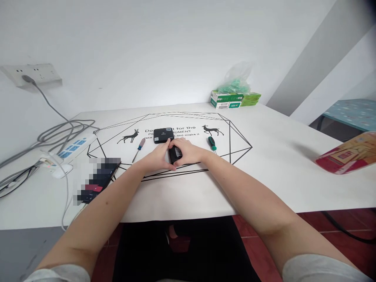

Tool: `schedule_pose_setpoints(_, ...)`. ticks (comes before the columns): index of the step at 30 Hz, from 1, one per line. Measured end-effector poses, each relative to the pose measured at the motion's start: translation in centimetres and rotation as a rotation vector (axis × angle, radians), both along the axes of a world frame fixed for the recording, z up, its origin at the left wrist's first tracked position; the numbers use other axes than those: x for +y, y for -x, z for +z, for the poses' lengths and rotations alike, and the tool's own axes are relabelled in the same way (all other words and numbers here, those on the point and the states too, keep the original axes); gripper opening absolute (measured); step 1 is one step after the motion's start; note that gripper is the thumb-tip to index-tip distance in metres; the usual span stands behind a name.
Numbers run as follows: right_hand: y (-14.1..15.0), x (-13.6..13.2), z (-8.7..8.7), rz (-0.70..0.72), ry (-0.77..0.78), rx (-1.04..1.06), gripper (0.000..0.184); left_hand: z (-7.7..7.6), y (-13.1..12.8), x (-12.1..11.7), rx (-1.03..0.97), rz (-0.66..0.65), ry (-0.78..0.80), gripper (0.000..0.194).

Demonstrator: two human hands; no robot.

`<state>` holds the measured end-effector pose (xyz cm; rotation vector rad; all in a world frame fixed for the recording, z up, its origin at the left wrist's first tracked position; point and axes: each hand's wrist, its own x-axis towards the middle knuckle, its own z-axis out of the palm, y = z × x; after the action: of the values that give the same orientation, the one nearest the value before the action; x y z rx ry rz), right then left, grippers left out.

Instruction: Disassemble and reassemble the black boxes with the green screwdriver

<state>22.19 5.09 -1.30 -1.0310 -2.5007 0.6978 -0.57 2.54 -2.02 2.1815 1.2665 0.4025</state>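
Observation:
Both my hands meet around a small black box-like device point(175, 154) with a pale label, low over the white table. My left hand point(160, 156) curls along its left side, thumb and fingers touching its ends. From the right, my right hand point(188, 150) wraps over the device, its fingers covering part of it. Just beyond my fingers lies a flat black square box point(163, 135) with small stickers. A screwdriver with a reddish-blue clear handle point(142, 143) rests to the left, and a green-and-black screwdriver point(212, 142) to the right.
A phone-like device point(101, 178), partly blurred out, lies left of my forearm. Behind it are a power strip point(76, 148) and coiled grey cables point(70, 127). Green-and-white boxes point(226, 100) with a plastic bag point(236, 80) stand by the wall. A red-and-tan package point(348, 154) sits at right.

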Motion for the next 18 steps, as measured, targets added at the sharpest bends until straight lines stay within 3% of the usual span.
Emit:
schedule_pose_setpoints(4, -0.2, -0.2, 0.4, -0.003, 0.023, 0.052, 0.066, -0.5, -0.5, 0.3, -0.037, 0.026, -0.001, 0.152)
schedule_pose_setpoints(12, -1.1, 0.5, 0.2, -0.006, 0.036, 0.203, 0.071, -0.7, -0.3, 0.4, 0.046, 0.022, -0.048, 0.142)
schedule_pose_setpoints(14, -1.8, 1.0, 0.2, -0.019, 0.030, 0.316, 0.073, -0.7, -0.3, 0.5, 0.049, -0.006, -0.091, 0.135)
schedule_pose_setpoints(18, -3.3, 1.4, 1.0, -0.010, 0.129, 0.535, 0.075, -0.5, -0.2, 0.6, 0.083, -0.101, -0.186, 0.099)
